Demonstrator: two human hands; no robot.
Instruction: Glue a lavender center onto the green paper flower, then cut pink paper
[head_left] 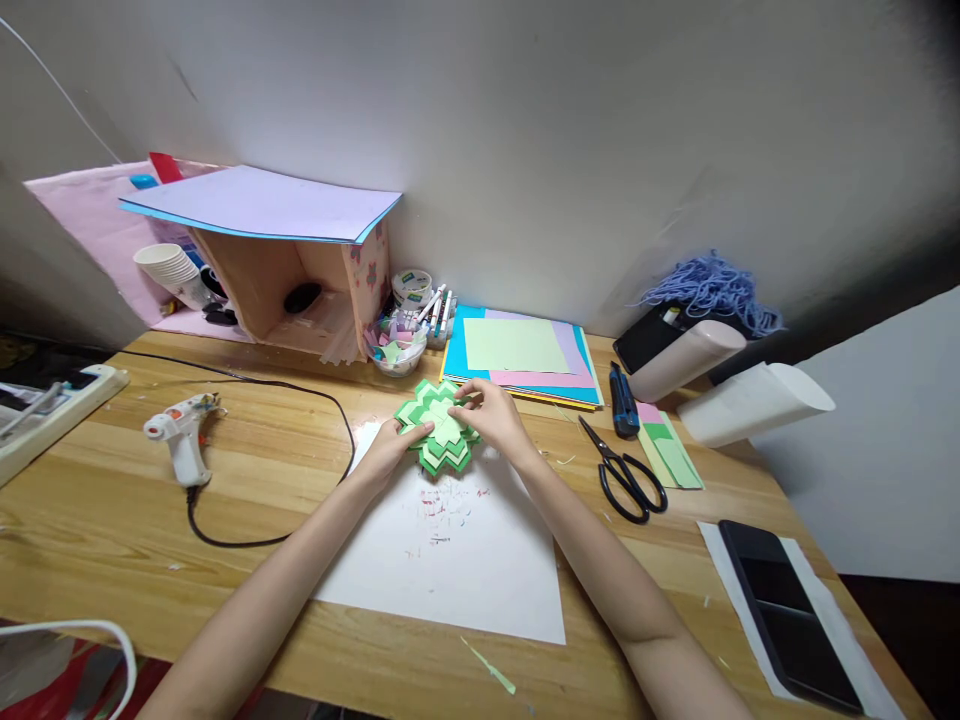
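The printing on the tape roll (412,288), at 11 o'clock from the green paper flower (442,430), is too small to read; on the wooden counter (255,430), by a grey wall (555,150), the left hand (388,445) and right hand (496,415) pinch the flower over white paper's (465,570) far edge, the left's fingers hidden beneath

The paper flower (442,425) alternates bright and pale green layers. Clockwise from it, the yarn (712,285) at 2 o'clock is periwinkle blue, the scissors (628,478) at 3 black, the white sheet (450,575) at 6 speckled red, the glue gun (184,440) at 9 white with orange touches.
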